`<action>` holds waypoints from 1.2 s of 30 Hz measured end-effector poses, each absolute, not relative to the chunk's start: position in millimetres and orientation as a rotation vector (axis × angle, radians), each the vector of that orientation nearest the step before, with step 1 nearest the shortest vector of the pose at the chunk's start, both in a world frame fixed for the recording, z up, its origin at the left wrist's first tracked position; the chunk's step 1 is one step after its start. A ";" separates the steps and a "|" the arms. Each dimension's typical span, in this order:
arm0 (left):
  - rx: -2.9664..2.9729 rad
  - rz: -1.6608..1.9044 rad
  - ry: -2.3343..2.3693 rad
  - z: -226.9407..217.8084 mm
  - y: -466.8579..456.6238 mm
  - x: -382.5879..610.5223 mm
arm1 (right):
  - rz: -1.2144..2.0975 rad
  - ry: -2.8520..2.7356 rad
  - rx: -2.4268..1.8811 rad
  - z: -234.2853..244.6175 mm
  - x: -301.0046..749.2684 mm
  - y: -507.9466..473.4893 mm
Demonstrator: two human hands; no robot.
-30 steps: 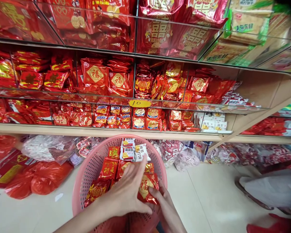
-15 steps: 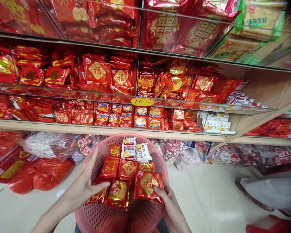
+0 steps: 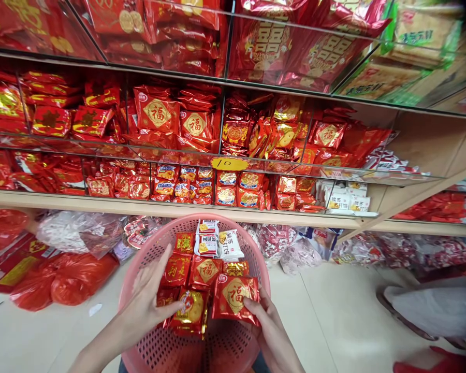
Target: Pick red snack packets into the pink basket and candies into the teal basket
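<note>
R hand (image 3: 270, 318), lower ctr of frame: fingers grasping a red packet w/ gold diamond (image 3: 233, 295), thumb on its front, rest tucked behind the edge. Packet sits at the near R corner of the group, over the pink basket (image 3: 233, 344). L hand (image 3: 149, 290), lower L of ctr: fingers spread, no grip seen; thumb reaches across the corner of the gold cookie packet (image 3: 193, 311). Touching or just above? Can't tell.

Other packets lie close in rough rows toward the far side of the basket: red "福" packet (image 3: 205, 270) mid, white packet (image 3: 230, 244) and a small white-blue packet (image 3: 207, 245) at the top. What props them up from below: can't tell. Above, approx. mid-frame, the shelf (image 3: 178, 204) w/ yellow tag (image 3: 229, 163); pale trouser leg (image 3: 431, 308) far R.

Risks, my guess: held packet could slip, since wrapper looks glossy & only its R side is pinched; it'd likely drop into the bare near part of the basket. L thumb might nudge the cookie packet out of line, as its near edge seems to overhang. Hard pinch = poss. crushed contents, if they're biscuits.
</note>
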State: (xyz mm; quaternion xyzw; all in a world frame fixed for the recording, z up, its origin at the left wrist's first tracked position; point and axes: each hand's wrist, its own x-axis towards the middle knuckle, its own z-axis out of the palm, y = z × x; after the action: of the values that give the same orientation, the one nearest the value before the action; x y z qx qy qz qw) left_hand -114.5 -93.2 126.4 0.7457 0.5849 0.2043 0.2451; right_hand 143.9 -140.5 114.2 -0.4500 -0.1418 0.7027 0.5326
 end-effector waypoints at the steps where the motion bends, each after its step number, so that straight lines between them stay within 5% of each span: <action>1: 2.039 0.542 1.592 126.3 -93.7 -112.6 | 1.676 -0.343 -1.073 114.6 143.3 -139.8; 36: 2.083 0.242 1.458 127.5 -110.5 -73.8 | 1.674 -0.338 -1.122 116.0 134.5 -137.2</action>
State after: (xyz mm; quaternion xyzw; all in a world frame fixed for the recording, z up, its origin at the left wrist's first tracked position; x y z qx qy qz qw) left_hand -73.8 -110.5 127.5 0.7806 0.5463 0.0906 0.2897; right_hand 134.5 -137.2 116.0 -0.4685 -0.1411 0.6987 0.5219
